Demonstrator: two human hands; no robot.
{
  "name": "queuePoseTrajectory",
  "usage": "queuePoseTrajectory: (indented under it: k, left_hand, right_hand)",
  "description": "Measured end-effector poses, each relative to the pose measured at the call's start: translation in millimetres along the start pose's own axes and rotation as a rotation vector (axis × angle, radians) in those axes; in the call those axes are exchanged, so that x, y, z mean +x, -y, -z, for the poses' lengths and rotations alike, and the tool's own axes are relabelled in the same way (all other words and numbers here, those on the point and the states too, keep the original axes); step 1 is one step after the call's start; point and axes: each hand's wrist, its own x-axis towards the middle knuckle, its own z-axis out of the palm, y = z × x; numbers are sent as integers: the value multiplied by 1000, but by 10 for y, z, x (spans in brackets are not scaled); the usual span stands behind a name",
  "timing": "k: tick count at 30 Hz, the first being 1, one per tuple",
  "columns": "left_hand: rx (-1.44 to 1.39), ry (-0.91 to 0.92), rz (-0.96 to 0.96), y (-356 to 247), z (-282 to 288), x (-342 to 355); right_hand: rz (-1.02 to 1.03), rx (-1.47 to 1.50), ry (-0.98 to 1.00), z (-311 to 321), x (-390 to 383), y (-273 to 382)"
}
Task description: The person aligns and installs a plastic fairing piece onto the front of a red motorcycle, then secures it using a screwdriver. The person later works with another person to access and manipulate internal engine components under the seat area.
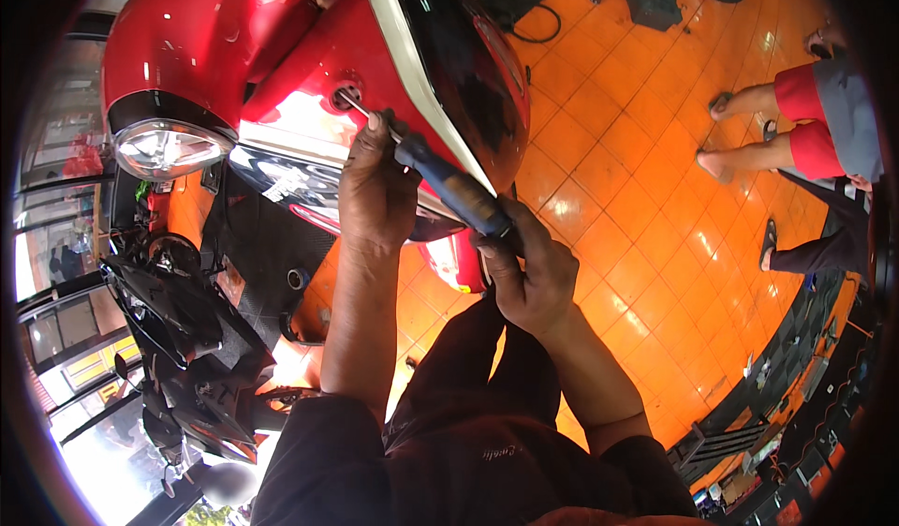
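Against the front of the red scooter (178,44), one screwdriver (454,184) slants into a round recess (347,93), its tip hidden there. The left hand (379,193) pinches its shaft; the right hand (536,278) is clamped round the handle's end. Rightward, orange floor (609,254) opens toward at least two people (813,123), cut off above. Black motorbikes (201,400) crowd the left, too dark to count.

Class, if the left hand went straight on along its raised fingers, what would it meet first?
Most likely the red body panel, near the tip of the screwdriver; the gap is hard to judge.
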Motion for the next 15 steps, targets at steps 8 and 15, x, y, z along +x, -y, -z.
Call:
queuePoseTrajectory:
  k: [8,15]
  left_hand:
    - [12,90,79,-52,277,25]
    - [-77,33,57,-102,-16,-12]
  right_hand:
    - [-413,331,92,73,80,-32]
    - [130,-161,6,27,68,122]
